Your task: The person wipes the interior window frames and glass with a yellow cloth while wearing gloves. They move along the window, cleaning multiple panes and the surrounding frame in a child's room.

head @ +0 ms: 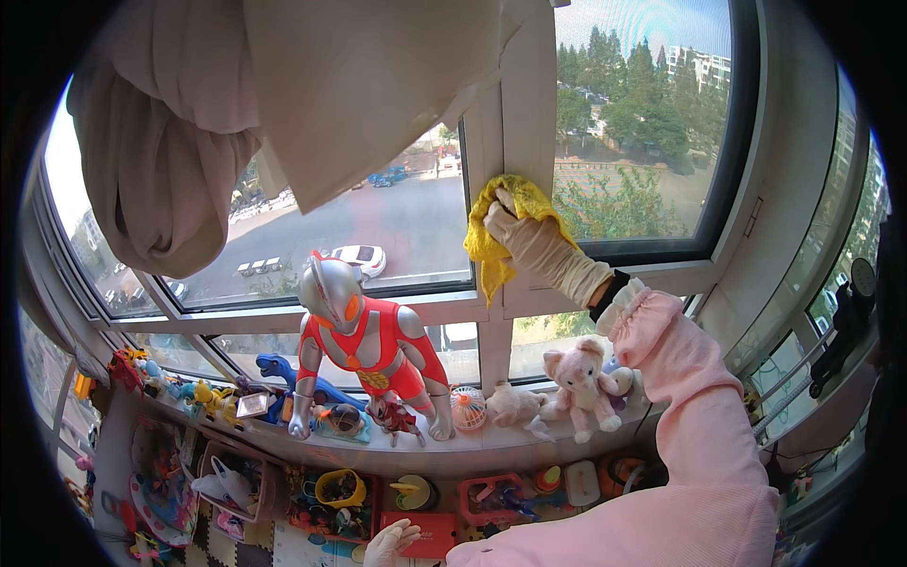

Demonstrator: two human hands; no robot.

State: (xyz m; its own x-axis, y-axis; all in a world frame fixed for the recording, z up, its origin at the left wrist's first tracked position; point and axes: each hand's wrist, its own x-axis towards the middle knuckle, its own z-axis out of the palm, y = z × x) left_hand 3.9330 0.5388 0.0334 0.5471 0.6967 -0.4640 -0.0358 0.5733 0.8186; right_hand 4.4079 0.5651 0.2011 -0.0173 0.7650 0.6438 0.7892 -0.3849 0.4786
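My right hand (521, 230), in a pale glove, grips a bunched yellow cloth (535, 198). The cloth lies against the white window frame (524, 135) between two panes, and one corner of it hangs down. Low in the view is my left hand (392, 544), also gloved, with its fingers extended and nothing in it. Below the right forearm a pink plush toy (577, 386) sits on the windowsill (510, 443). A large red and silver Ultraman figure (354, 340) stands on the sill, left of the cloth.
A beige curtain (368, 78) hangs bundled at the upper left. Along the sill are a blue dinosaur toy (283, 372), an orange and white cage-like ball (468, 407) and other toys. Below stand a red toy basket (489, 496), a yellow bucket (341, 489) and a red box (421, 533).
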